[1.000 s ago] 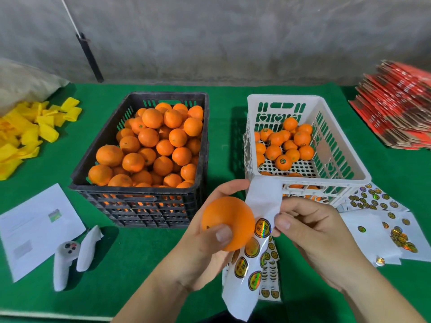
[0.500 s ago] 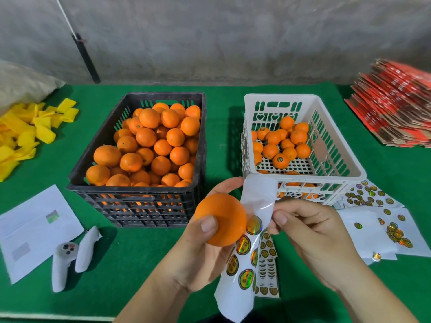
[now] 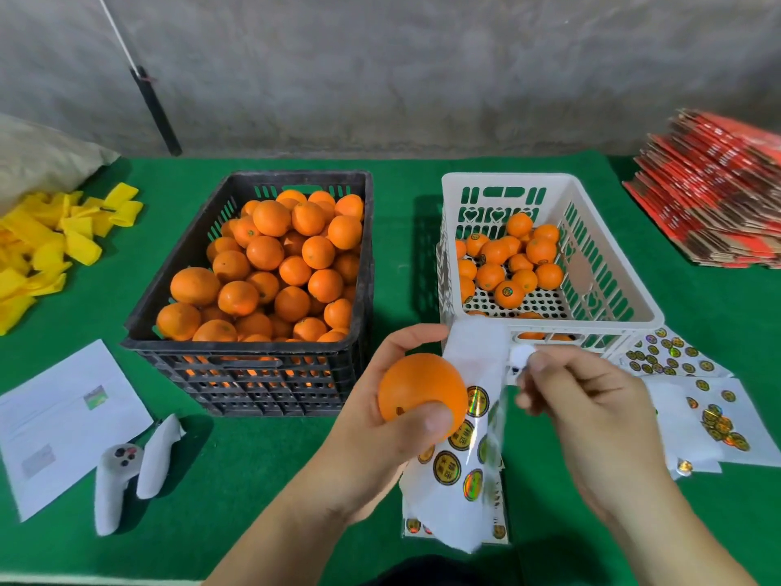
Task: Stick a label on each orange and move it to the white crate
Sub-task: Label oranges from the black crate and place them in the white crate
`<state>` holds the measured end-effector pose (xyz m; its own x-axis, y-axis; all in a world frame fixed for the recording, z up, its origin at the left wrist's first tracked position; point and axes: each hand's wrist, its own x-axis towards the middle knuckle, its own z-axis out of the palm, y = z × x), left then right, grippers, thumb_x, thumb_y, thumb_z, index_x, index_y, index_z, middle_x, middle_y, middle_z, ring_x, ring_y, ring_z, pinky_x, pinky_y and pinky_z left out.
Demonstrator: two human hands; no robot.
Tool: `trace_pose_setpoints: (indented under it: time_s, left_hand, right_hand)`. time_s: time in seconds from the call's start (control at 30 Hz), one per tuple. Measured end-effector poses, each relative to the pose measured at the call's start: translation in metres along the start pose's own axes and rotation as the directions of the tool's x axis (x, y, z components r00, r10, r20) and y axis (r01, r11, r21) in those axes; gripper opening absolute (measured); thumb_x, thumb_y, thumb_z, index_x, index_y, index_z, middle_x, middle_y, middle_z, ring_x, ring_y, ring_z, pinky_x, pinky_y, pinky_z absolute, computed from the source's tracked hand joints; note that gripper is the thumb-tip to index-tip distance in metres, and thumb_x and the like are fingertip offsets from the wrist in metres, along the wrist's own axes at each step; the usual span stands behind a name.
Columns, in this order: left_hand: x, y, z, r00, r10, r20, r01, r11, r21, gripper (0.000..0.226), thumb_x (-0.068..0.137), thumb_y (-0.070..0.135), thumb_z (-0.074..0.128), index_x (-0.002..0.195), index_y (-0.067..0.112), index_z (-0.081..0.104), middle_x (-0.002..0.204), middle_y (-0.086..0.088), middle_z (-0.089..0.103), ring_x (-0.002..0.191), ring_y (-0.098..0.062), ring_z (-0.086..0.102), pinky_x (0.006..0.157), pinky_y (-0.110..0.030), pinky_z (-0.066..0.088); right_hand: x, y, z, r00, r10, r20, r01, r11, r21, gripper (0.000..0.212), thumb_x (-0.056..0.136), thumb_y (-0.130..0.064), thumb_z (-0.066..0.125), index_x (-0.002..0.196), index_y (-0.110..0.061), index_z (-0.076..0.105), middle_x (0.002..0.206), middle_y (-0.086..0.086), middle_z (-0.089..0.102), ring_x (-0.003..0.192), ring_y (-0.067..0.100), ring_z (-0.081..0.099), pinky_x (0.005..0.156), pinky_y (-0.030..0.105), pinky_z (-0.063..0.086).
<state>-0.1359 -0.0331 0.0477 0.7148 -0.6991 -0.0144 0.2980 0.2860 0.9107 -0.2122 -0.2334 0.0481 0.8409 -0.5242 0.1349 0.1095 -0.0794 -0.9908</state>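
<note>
Peeling step, just in front of the white crate (image 3: 549,186): left hand (image 3: 380,433) cupping orange (image 3: 422,399) and sticker sheet (image 3: 460,458), right hand (image 3: 591,420) fingertips pinching a blurred label (image 3: 520,358); next, presumably pressing it onto the peel.

A small fruit-packing workroom, by the look of it. A table covered in green felt (image 3: 397,192) stands against a bare grey concrete wall (image 3: 422,69). A black crate (image 3: 253,374) heaped with oranges sits at 11 o'clock, a white crate (image 3: 613,289) at 1 o'clock, sticker sheets (image 3: 676,357) beside it (round, shiny labels), and flattened red cartons (image 3: 718,196) stacked at 2 o'clock.
</note>
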Motion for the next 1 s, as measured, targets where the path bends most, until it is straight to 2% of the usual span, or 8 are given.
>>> trace_pose_setpoints:
  time_s: [0.1, 0.2, 0.27, 0.4, 0.53, 0.73, 0.87, 1.0]
  left_hand:
    - [0.001, -0.002, 0.0, 1.0, 0.014, -0.018, -0.011, 0.984, 0.175, 0.094, 0.076, 0.034, 0.087, 0.152, 0.049, 0.034, 0.099, 0.016, 0.068, 0.083, -0.013, 0.069, 0.078, -0.031, 0.059]
    - [0.003, 0.0, 0.006, 1.0, 0.001, 0.002, -0.001, 0.968, 0.252, 0.096, 0.073, 0.046, 0.092, 0.152, 0.048, 0.037, 0.108, 0.01, 0.067, 0.083, -0.013, 0.071, 0.073, -0.027, 0.058]
    - [0.005, -0.001, 0.007, 1.0, -0.017, 0.014, 0.013, 0.974, 0.227, 0.091, 0.073, 0.045, 0.093, 0.15, 0.036, 0.045, 0.115, -0.001, 0.065, 0.091, -0.018, 0.07, 0.076, -0.031, 0.057]
    - [0.006, -0.005, 0.001, 0.999, -0.038, -0.026, 0.043, 0.978, 0.204, 0.081, 0.073, 0.046, 0.093, 0.142, 0.026, 0.056, 0.118, -0.003, 0.068, 0.096, -0.019, 0.069, 0.077, -0.033, 0.056]
    - [0.012, -0.007, 0.0, 0.999, -0.032, 0.002, 0.032, 0.996, 0.089, 0.083, 0.072, 0.052, 0.09, 0.142, 0.021, 0.057, 0.134, -0.014, 0.064, 0.12, -0.031, 0.065, 0.097, -0.044, 0.056]
    - [0.017, 0.003, 0.004, 0.994, -0.095, -0.052, 0.089, 0.991, -0.099, 0.061, 0.095, 0.065, 0.058, 0.14, 0.024, 0.064, 0.142, -0.009, 0.064, 0.132, -0.027, 0.061, 0.101, -0.041, 0.056]
    - [0.028, 0.0, -0.01, 0.961, -0.12, -0.249, 0.132, 0.991, 0.032, 0.022, 0.106, 0.029, 0.059, 0.124, 0.033, 0.071, 0.122, -0.009, 0.074, 0.11, -0.031, 0.074, 0.085, -0.042, 0.062]
    - [0.033, 0.005, -0.026, 0.985, 0.036, -0.169, 0.013, 0.959, 0.282, 0.046, 0.099, 0.027, 0.066, 0.136, 0.05, 0.054, 0.123, 0.0, 0.074, 0.111, -0.025, 0.072, 0.092, -0.045, 0.059]
  right_hand:
    - [0.001, -0.018, -0.003, 0.94, -0.325, -0.106, 0.292, 0.924, -0.246, 0.013, 0.096, -0.03, 0.067, 0.095, -0.032, 0.08, 0.082, -0.009, 0.077, 0.073, 0.007, 0.071, 0.071, 0.015, 0.055]
    - [-0.006, -0.026, 0.005, 0.759, -0.618, 0.208, 0.631, 0.617, -0.47, 0.013, 0.1, -0.02, 0.066, 0.106, -0.022, 0.078, 0.104, -0.006, 0.074, 0.098, 0.009, 0.07, 0.085, 0.021, 0.053]
    - [-0.01, -0.023, 0.013, 0.71, -0.594, 0.379, 0.701, 0.542, -0.463, 0.015, 0.1, -0.015, 0.068, 0.11, -0.011, 0.078, 0.113, 0.001, 0.071, 0.105, 0.018, 0.068, 0.086, 0.03, 0.055]
    - [-0.009, -0.022, 0.005, 0.753, -0.416, 0.509, 0.636, 0.658, -0.404, 0.038, 0.098, -0.026, 0.064, 0.135, -0.021, 0.069, 0.127, -0.008, 0.056, 0.116, 0.021, 0.061, 0.087, 0.031, 0.05]
    - [-0.011, -0.017, 0.01, 0.759, -0.267, 0.594, 0.624, 0.557, -0.548, 0.076, 0.089, -0.059, 0.068, 0.156, -0.041, 0.037, 0.139, -0.022, 0.033, 0.129, 0.011, 0.043, 0.095, 0.021, 0.045]
    - [-0.001, -0.021, 0.013, 0.817, -0.339, 0.467, 0.549, 0.706, -0.448, 0.074, 0.076, -0.063, 0.078, 0.143, -0.046, 0.052, 0.131, -0.022, 0.036, 0.125, 0.014, 0.047, 0.104, 0.019, 0.041]
    - [0.038, -0.029, -0.001, 0.874, -0.374, 0.31, 0.477, 0.785, -0.395, 0.078, 0.069, -0.055, 0.092, 0.14, -0.047, 0.058, 0.123, -0.008, 0.041, 0.123, 0.004, 0.044, 0.113, 0.025, 0.038]
    - [0.084, -0.027, -0.006, 0.987, -0.152, 0.06, 0.153, 0.732, -0.664, 0.11, 0.072, -0.066, 0.074, 0.165, -0.029, 0.028, 0.148, 0.005, 0.03, 0.138, 0.01, 0.025, 0.124, 0.047, 0.023]
